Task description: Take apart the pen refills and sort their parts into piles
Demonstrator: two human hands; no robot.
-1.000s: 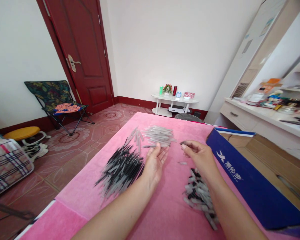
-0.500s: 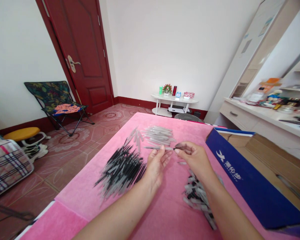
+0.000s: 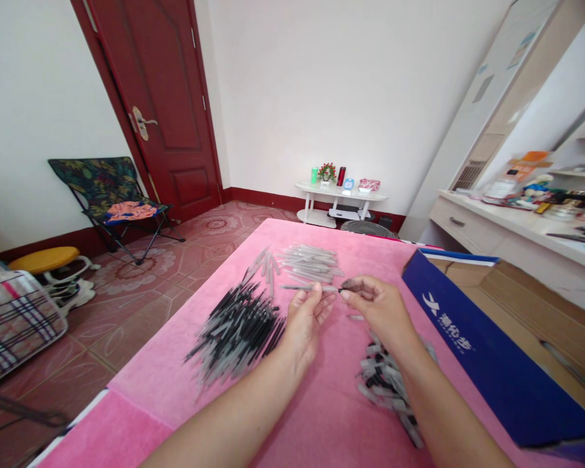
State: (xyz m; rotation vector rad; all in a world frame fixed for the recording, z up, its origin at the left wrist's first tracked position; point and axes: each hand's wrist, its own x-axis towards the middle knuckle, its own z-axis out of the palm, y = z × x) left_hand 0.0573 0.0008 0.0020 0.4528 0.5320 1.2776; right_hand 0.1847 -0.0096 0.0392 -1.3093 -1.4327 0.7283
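Note:
My left hand [image 3: 306,318] pinches a thin grey pen tube [image 3: 302,287] that lies level over the pink table [image 3: 322,416]. My right hand [image 3: 375,305] pinches a small dark cap [image 3: 347,284] and holds it against the tube's right end. A heap of black and grey pen refills [image 3: 236,328] lies left of my left hand. A pile of clear grey tubes [image 3: 309,263] sits beyond both hands. Small grey and black caps [image 3: 387,383] are heaped under my right forearm.
An open blue and brown cardboard box [image 3: 472,351] stands at the table's right. On the floor to the left are a folding chair [image 3: 110,195], a yellow stool [image 3: 41,260] and a plaid bag [image 3: 14,318]. A white side table [image 3: 341,201] and a red door [image 3: 160,104] are behind.
My right hand moved left with the cap until it met the end of the tube held in my left hand. Since half a second ago, hardly anything has moved.

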